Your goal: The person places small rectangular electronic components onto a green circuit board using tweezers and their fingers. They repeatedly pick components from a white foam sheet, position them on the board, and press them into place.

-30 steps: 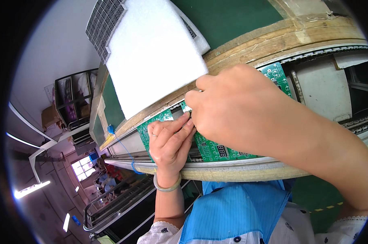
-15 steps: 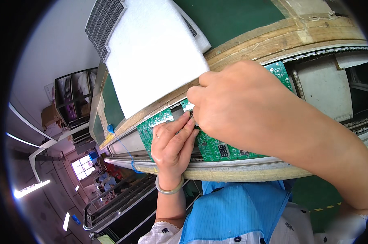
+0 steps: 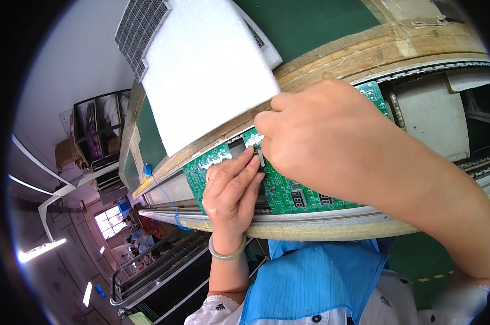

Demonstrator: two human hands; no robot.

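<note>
Green circuit boards lie on the conveyor rail in front of me. One circuit board (image 3: 280,199) carries small digit displays (image 3: 298,199) and is partly covered by my right hand (image 3: 323,132). That hand is curled closed over the board, and its fingertips are hidden behind its back. My left hand (image 3: 231,192), a bangle on its wrist, has its fingers pressed together. Their tips touch a small grey part (image 3: 260,157) at the board's left end; the thumb is hidden. Beside this hand lies another green board (image 3: 195,176).
A white foam sheet (image 3: 207,76) rests beyond the rail, with a dark gridded tray (image 3: 141,35) by it. Wooden edging (image 3: 364,54) and a chain track (image 3: 439,66) run along the far side. A blue coiled cord (image 3: 179,216) hangs at the left.
My right hand has shifted slightly to the right, and more of the board and the small grey part shows between the hands. My left hand stays nearly in place.
</note>
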